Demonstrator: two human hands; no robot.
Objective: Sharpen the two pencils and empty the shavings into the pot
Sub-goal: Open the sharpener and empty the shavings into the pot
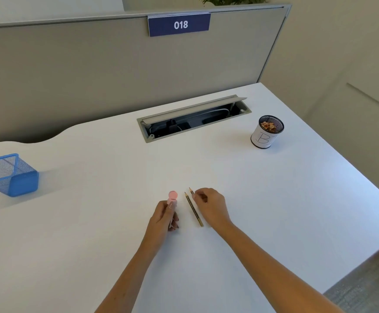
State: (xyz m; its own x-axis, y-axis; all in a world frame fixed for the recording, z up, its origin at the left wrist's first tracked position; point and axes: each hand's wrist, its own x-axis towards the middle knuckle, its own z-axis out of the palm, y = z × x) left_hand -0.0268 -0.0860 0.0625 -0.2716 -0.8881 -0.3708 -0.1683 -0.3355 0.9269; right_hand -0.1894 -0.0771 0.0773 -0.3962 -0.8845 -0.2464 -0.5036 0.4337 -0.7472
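Nearest the camera, 2 bare forearms reach up the white desk (pixel 274 199) from 6 o'clock. The left hand (pixel 164 216) is closed around a pink sharpener (pixel 172 198), whose round end sticks out of the fist toward 12 o'clock. The right hand (pixel 211 205) sits just to its right, fingertips pinched on the upper pencil (pixel 191 190) close to its point; the rest of that pencil is hidden beneath the hand. Between the 2 hands lies the second pencil (pixel 194 210), flat on the desk, free of both hands, its tip aimed toward 11 o'clock.

Both visible tips look pointed, so I judge the sharpening to be done or nearly so, though the points are too small to be sure. The pot (pixel 266 133) already holds brownish shavings, yet whether the sharpener still carries any cannot be told. What seems left is setting things down, or 1 last emptying.

Farther off, a blue mesh basket (pixel 10 175) leans at 9 o'clock. The pot stands upright at 2 o'clock, well apart from the hands. Beyond, at 12 o'clock, an open cable tray (pixel 193 118) is set into the desk, and a grey partition carries a sign (pixel 179 24) reading 018.
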